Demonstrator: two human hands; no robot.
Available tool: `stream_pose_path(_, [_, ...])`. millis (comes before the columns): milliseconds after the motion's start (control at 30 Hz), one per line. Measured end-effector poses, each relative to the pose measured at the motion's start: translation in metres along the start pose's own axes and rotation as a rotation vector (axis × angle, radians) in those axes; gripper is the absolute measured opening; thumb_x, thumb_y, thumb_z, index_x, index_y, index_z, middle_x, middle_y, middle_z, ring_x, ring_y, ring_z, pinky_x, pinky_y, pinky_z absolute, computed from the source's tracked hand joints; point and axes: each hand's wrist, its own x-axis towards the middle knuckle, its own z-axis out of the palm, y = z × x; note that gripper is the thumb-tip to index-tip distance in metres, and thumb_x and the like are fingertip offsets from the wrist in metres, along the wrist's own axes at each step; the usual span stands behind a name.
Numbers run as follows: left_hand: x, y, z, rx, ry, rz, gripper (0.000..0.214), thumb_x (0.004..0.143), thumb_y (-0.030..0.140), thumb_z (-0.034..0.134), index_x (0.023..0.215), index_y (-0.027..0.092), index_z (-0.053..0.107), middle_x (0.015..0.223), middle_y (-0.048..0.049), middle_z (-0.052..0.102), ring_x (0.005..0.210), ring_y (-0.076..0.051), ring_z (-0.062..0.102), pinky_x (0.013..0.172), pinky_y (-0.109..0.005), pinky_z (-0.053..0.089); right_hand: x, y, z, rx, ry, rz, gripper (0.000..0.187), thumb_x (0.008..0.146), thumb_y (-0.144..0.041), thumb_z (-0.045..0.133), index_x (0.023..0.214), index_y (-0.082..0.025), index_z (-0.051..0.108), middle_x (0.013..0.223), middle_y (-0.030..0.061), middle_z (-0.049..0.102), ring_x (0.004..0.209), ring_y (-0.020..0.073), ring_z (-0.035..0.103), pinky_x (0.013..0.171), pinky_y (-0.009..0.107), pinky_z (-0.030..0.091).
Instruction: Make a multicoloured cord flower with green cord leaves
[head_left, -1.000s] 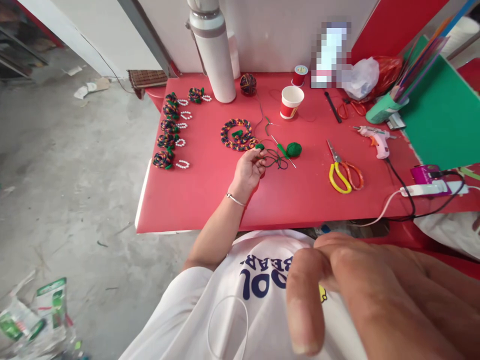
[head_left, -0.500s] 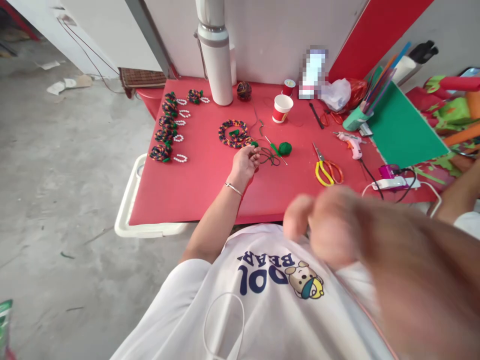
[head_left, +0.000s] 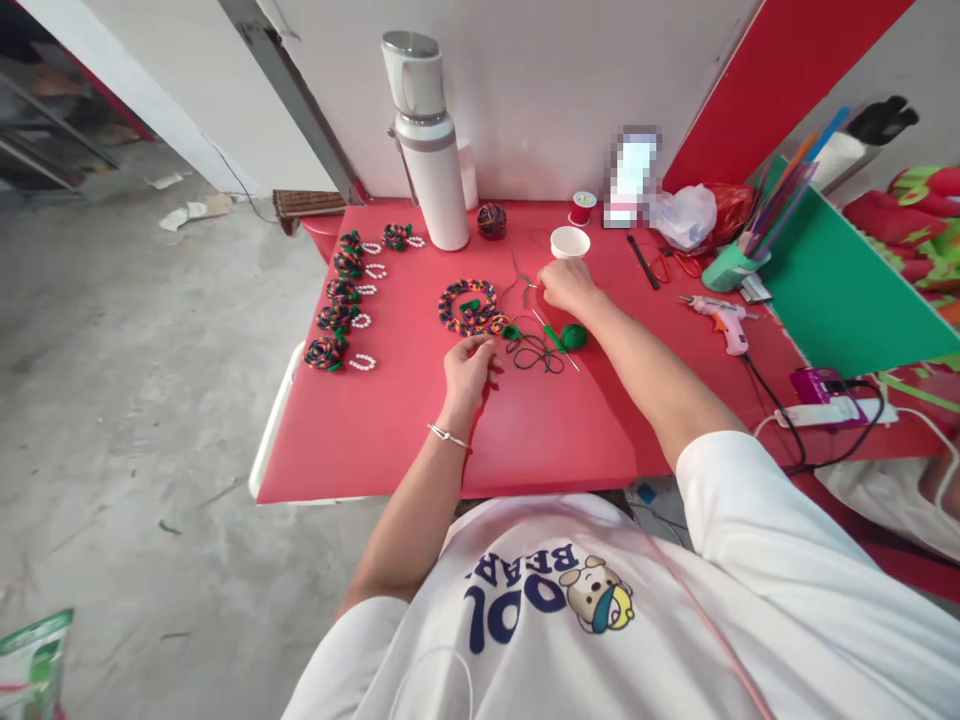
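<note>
My left hand (head_left: 466,380) rests low over the red table, fingertips pinched together just in front of a coiled multicolour knitted cord (head_left: 454,315); anything between them is too small to make out. Beside the fingers lies a small green crocheted piece (head_left: 511,332) with loose dark green yarn (head_left: 538,355). My right hand (head_left: 568,287) is closed in front of the white paper cup (head_left: 570,241), a thin pale tip showing at its fingers; what it grips is unclear. Between the hands lie a green-handled crochet hook (head_left: 553,338) and a green yarn ball (head_left: 574,337).
Finished-looking yarn roses (head_left: 325,352) with bead loops line the table's left side. At the back stand a white thermos (head_left: 439,185), a variegated yarn ball (head_left: 492,221) and a red thread spool (head_left: 582,208). A pink glue gun (head_left: 724,322) and power strip (head_left: 832,410) lie right.
My right hand has come from near the camera out over the table to beside the cup. My left hand has drawn back slightly from the green crocheted piece. The view has shifted.
</note>
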Motion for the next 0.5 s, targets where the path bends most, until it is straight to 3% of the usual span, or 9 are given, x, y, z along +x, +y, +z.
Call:
stream_pose_path(133, [0.002, 0.005, -0.015, -0.01, 0.079, 0.071, 0.03, 0.07, 0.034, 0.072, 0.094, 0.015, 0.069, 0.054, 0.0041, 0.061, 0.037, -0.011, 0.052, 0.035, -0.02, 0.034, 0.018, -0.008, -0.003, 0.101, -0.005, 0.006, 0.044, 0.102, -0.042, 0.071, 0.136, -0.015, 0.066, 0.139, 0.0111, 0.067, 0.12, 0.0291, 0.069, 0.1, 0.049, 0.061])
stream_pose_path(233, [0.0, 0.006, -0.015, -0.027, 0.106, 0.123, 0.029, 0.073, 0.035, 0.075, 0.095, 0.016, 0.071, 0.054, 0.0051, 0.06, 0.038, -0.009, 0.05, 0.038, -0.019, 0.034, 0.014, -0.011, -0.011, 0.183, -0.012, 0.016, 0.042, 0.102, -0.042, 0.07, 0.136, -0.017, 0.066, 0.138, 0.0109, 0.067, 0.119, 0.028, 0.07, 0.1, 0.049, 0.062])
stream_pose_path(300, [-0.001, 0.008, -0.01, -0.054, 0.079, 0.141, 0.028, 0.074, 0.036, 0.078, 0.094, 0.017, 0.073, 0.054, 0.0054, 0.059, 0.039, -0.008, 0.048, 0.039, -0.019, 0.033, -0.002, -0.014, -0.016, 0.236, -0.014, 0.026, 0.036, 0.101, -0.04, 0.072, 0.128, -0.017, 0.071, 0.13, 0.0116, 0.072, 0.111, 0.026, 0.072, 0.094, 0.043, 0.064])
stream_pose_path(400, [-0.001, 0.013, -0.001, -0.108, -0.009, 0.15, 0.027, 0.072, 0.032, 0.083, 0.092, 0.015, 0.075, 0.054, 0.0047, 0.059, 0.043, -0.007, 0.05, 0.04, -0.018, 0.033, -0.044, -0.028, -0.013, 0.374, -0.038, 0.034, 0.026, 0.098, -0.037, 0.072, 0.115, -0.017, 0.078, 0.107, 0.0095, 0.081, 0.083, 0.0189, 0.074, 0.071, 0.03, 0.062])
stream_pose_path(500, [0.0, 0.021, 0.004, -0.122, -0.178, 0.12, 0.033, 0.068, 0.026, 0.086, 0.098, 0.014, 0.078, 0.055, 0.0051, 0.06, 0.042, -0.005, 0.047, 0.04, -0.019, 0.031, -0.086, -0.047, 0.001, 0.85, -0.15, 0.124, 0.035, 0.09, -0.042, 0.078, 0.114, -0.017, 0.08, 0.09, 0.0073, 0.082, 0.067, 0.0159, 0.072, 0.059, 0.027, 0.058])
